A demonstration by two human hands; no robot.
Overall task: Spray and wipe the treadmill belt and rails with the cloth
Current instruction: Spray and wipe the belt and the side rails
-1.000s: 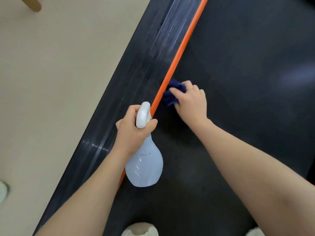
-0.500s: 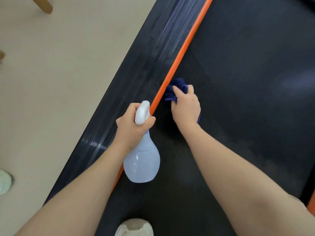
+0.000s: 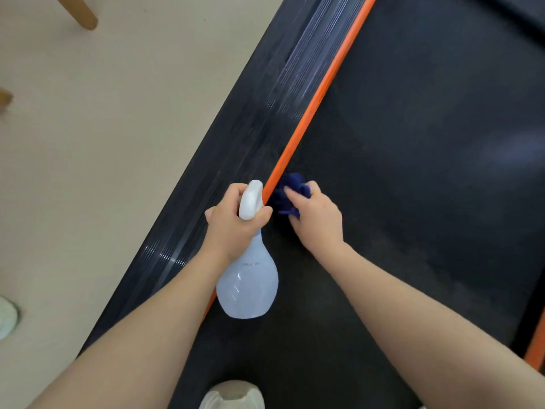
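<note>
The black treadmill belt (image 3: 427, 143) fills the right of the view, edged by an orange strip (image 3: 324, 93) and a ribbed black side rail (image 3: 241, 137). My left hand (image 3: 233, 225) grips the white head of a pale blue spray bottle (image 3: 247, 287), whose body hangs down over the strip. My right hand (image 3: 317, 222) presses a crumpled dark blue cloth (image 3: 287, 194) onto the belt right beside the orange strip, close to the bottle's nozzle.
Beige floor (image 3: 103, 143) lies left of the rail, with a wooden leg (image 3: 79, 13) at the top left. A pale shoe (image 3: 233, 394) stands on the belt at the bottom edge. A second orange strip (image 3: 536, 343) shows at the lower right.
My right hand has slid the cloth a little back toward me along the orange strip, closer to the bottle. The left hand holds the bottle as before.
</note>
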